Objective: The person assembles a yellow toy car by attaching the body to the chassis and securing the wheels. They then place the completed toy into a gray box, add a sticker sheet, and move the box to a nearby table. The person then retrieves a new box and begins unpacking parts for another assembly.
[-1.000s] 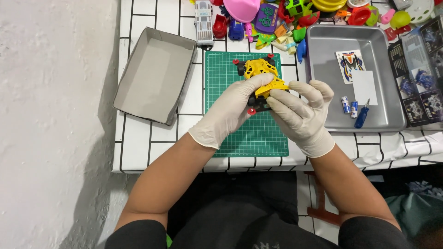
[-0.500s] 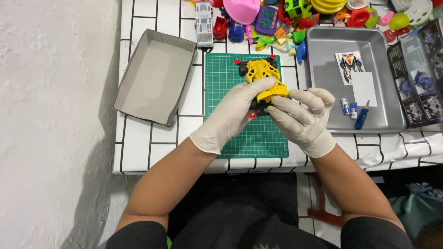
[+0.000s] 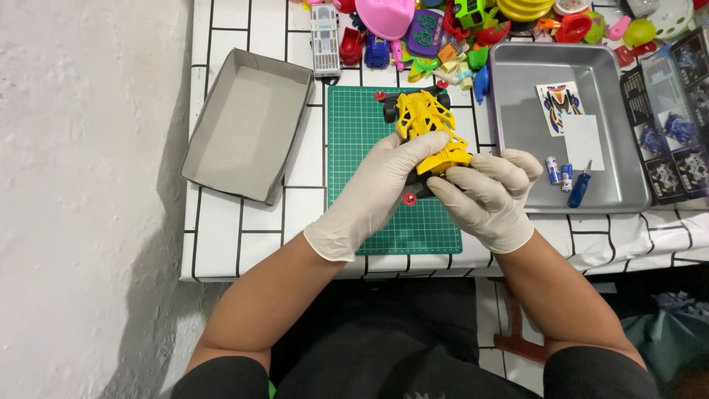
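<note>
Far left of the green cutting mat (image 3: 369, 140) sits an open grey cardboard box tray (image 3: 247, 122), tilted on the tiled tabletop (image 3: 236, 229). On to the mat itself: the yellow toy race car (image 3: 428, 129) is over its upper right part, nose pointing away, black wheels and small red rollers showing. The left hand (image 3: 380, 185), in a white glove, comes in from the mat's lower left, fingers laid over the car's rear flank. The right hand (image 3: 487, 196), also gloved, closes on the tail from the mat's right edge, both hands pinching the car between them. It looks light, with a hard plastic shell full of thin lattice struts, likely brittle, so the solid black chassis sides seem the safer grip, and gloves may slide on smooth plastic. Right of the mat: a metal tray (image 3: 509, 81) with a sticker sheet (image 3: 560, 100), two small batteries (image 3: 559, 171) and a blue screwdriver (image 3: 578, 191). Above the mat, a jumble of colourful toys (image 3: 443, 22).
</note>
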